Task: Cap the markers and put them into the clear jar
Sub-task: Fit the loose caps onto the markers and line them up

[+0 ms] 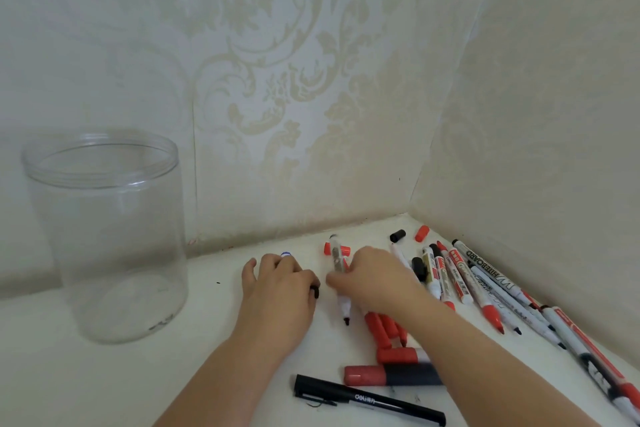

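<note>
A tall clear jar point(107, 236) stands open and empty at the left of the white table. My left hand point(277, 291) rests palm down on the table, fingers curled over a small black cap point(315, 291); a blue-and-white object point(286, 254) peeks out past its fingertips. My right hand point(374, 279) grips an uncapped black-tipped marker point(341, 288) that lies with its tip toward me. Several uncapped red and black whiteboard markers point(485, 284) fan out at the right. Red caps point(384, 329) lie under my right wrist.
Loose black cap point(397, 235) and red cap point(421, 233) sit near the wall corner. A red cap point(344, 250) lies behind the held marker. A capped red marker point(391, 374) and a black capped pen point(367, 399) lie near me. Patterned walls close in behind and on the right.
</note>
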Demonstrator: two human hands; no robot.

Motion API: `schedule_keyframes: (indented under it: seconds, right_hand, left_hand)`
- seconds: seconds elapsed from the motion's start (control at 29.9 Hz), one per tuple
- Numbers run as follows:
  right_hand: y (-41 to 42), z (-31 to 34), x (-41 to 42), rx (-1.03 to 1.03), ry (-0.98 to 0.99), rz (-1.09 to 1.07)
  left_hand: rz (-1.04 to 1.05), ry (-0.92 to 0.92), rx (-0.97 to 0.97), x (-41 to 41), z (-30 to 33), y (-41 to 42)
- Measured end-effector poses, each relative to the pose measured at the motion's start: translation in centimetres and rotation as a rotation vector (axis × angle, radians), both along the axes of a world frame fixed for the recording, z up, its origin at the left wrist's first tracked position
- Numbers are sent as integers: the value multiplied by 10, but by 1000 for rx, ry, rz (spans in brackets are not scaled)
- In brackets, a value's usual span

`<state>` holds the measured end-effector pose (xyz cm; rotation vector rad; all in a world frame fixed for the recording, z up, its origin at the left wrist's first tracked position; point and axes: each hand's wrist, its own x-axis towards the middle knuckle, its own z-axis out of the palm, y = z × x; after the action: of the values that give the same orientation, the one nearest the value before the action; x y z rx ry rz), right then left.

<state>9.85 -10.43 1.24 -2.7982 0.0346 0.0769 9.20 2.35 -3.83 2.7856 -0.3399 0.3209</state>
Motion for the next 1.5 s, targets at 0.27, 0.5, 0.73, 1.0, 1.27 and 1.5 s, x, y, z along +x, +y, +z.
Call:
schedule_keyframes:
  seconds: [0.27, 0.5, 0.73, 1.0, 1.27, 1.5]
  right_hand:
    - [-43, 13, -50, 831, 7, -152]
    - [-52, -7, -72, 1018, -40, -177]
    - [-59, -11, -76, 1181, -117, -195]
    - [-70, -4, -78, 1413, -281, -40]
    - [-68, -5, -78, 1338, -305, -14]
    - [-69, -5, -79, 1373, -317, -52]
  left_hand:
    - [-75, -45, -37, -2, 2, -1]
    - [-38, -43, -17, -6, 9, -9]
    - [-167, -208, -94, -7, 10, -8]
    - [-424, -230, -443, -35, 25, -24]
    - [-423, -177, -431, -40, 27, -26]
    - [-367, 191, -956, -41, 37, -29]
